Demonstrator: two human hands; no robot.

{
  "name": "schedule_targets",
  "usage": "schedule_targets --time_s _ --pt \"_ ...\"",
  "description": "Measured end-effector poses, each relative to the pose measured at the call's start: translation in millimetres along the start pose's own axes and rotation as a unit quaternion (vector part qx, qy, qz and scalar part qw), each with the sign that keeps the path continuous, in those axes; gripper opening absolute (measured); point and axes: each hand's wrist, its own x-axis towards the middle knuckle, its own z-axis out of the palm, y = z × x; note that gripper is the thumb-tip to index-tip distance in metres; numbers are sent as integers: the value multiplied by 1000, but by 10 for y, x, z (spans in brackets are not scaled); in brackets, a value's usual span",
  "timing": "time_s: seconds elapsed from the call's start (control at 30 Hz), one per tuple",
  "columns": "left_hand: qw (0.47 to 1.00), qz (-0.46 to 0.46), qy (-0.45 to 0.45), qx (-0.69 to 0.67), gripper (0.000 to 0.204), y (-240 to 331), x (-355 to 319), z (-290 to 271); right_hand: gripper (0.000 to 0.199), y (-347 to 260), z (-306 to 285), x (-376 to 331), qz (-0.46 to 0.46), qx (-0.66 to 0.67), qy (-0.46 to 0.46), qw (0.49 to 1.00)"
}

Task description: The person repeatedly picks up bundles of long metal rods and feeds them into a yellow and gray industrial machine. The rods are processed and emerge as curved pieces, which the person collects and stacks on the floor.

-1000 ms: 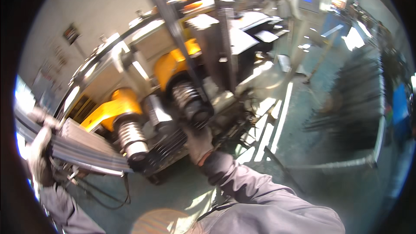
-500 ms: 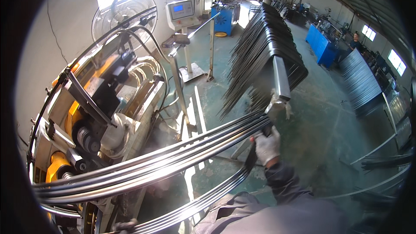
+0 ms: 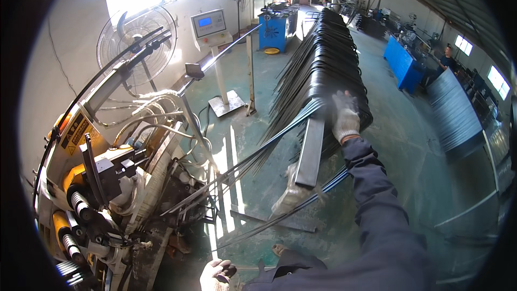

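Note:
Several bent dark metal rods (image 3: pixel 258 152) straddle the near end of a square metal beam (image 3: pixel 310 156), one leg running down to the left and the other passing below the beam. Beside their bend is my right hand (image 3: pixel 346 116) in a pale work glove, fingers stretched out and apart, pushed up against the rods. My left hand (image 3: pixel 215 276), also gloved, is low near the bottom edge, close to the rods' lower ends. Its fingers are loosely bent, and I see nothing held in them. A dense row of similar bent rods (image 3: pixel 328 54) hangs farther along the beam.
On the left stands a machine (image 3: pixel 102 183) with rollers and hoses. Behind it are a fan (image 3: pixel 137 43) and a control box (image 3: pixel 210 26) on a post. Blue workbenches (image 3: pixel 401 56) and a stack of shiny rods (image 3: pixel 455 105) are on the right, with a person (image 3: pixel 447 59) nearby.
The rod bundle has moved from in front of the machine onto the beam's end. My right hand has gone up and forward alongside the beam. My left hand now shows clearly at the bottom.

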Motion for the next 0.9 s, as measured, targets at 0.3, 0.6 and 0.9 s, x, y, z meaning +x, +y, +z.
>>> schedule_targets --time_s 0.3,0.6,0.9 --pt "988 41 110 100 37 -712 490 973 65 747 1188 1221 -179 -170 -8 969" --pt "928 231 294 6 20 -1048 -840 -328 54 -1365 728 -1242 -255 314 20 914" --pt "750 445 439 -218 17 -1839 -3349 -2173 47 -2787 56 -5031 -304 142 -515 789"
